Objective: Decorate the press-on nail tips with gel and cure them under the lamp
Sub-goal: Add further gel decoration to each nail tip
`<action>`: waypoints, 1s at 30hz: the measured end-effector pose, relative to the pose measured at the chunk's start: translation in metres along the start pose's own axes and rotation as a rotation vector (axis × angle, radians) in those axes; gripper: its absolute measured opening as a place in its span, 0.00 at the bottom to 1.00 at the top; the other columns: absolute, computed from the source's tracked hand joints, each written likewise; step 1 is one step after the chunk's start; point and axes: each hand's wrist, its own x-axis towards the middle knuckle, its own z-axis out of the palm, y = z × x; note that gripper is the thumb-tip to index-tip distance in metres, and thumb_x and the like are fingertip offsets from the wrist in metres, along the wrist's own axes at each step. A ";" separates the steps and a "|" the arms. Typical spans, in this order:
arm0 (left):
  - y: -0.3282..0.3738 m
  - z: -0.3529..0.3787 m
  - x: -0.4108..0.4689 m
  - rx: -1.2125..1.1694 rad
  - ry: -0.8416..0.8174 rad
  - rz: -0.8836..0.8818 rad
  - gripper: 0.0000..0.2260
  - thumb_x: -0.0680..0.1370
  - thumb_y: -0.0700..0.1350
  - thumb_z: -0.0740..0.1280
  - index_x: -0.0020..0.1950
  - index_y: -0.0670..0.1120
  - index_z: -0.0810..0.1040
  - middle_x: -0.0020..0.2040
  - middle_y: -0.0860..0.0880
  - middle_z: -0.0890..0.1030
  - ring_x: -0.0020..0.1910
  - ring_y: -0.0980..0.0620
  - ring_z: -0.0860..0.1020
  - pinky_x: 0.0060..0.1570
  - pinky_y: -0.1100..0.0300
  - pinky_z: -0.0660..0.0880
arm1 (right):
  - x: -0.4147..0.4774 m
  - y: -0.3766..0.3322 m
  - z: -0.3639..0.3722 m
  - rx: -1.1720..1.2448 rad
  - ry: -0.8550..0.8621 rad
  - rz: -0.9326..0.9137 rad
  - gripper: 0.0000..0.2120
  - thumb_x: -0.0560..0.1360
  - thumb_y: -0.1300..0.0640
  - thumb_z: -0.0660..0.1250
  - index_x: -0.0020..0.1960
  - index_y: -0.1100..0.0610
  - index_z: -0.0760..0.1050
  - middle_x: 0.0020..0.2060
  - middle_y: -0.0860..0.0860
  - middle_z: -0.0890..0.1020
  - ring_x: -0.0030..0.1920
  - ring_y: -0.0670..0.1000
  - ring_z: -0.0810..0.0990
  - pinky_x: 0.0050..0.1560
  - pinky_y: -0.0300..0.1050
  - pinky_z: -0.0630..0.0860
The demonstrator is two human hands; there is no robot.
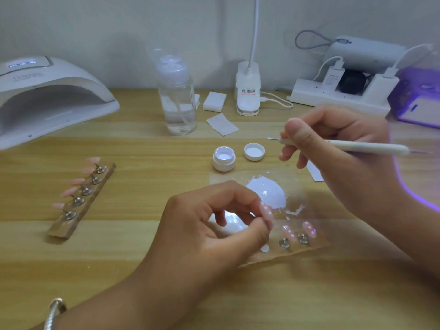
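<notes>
On the desk [142, 258], the gel pot [223, 159] has its lid [254, 151] just right of it. Behind the pot stands a pump bottle [177, 96]; far left behind it, the curing lamp [47, 96]. Left of the pot lies a holder strip [81, 201]. Before the pot lies a palette sheet [295, 186], over which the left hand [209, 225] pinches a nail tip [266, 213]. Right of the pot, the right hand [333, 148] holds a dotting pen [366, 146].

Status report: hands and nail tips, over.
Left hand holds pink white-dotted nail tip. Right hand holds white dotting pen. Nothing between pen and tip.
</notes>
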 end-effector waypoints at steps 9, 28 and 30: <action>-0.001 0.006 -0.007 0.086 -0.094 -0.029 0.08 0.67 0.44 0.75 0.35 0.58 0.82 0.38 0.56 0.77 0.34 0.60 0.72 0.34 0.75 0.66 | -0.005 0.026 -0.008 -0.134 0.067 -0.017 0.11 0.78 0.54 0.69 0.41 0.60 0.79 0.33 0.55 0.82 0.33 0.50 0.80 0.37 0.40 0.76; -0.001 0.001 -0.006 0.371 -0.171 0.030 0.03 0.67 0.53 0.73 0.39 0.57 0.81 0.36 0.57 0.78 0.44 0.55 0.75 0.44 0.60 0.68 | -0.006 0.029 -0.005 -0.211 0.029 -0.023 0.10 0.76 0.54 0.73 0.38 0.57 0.79 0.28 0.54 0.78 0.29 0.56 0.74 0.31 0.46 0.70; 0.000 -0.006 -0.003 0.370 -0.205 -0.009 0.06 0.65 0.53 0.74 0.40 0.57 0.81 0.37 0.58 0.79 0.45 0.55 0.76 0.45 0.63 0.68 | -0.006 0.029 -0.005 -0.202 0.025 -0.014 0.11 0.74 0.52 0.74 0.37 0.57 0.79 0.27 0.53 0.77 0.27 0.53 0.72 0.30 0.43 0.69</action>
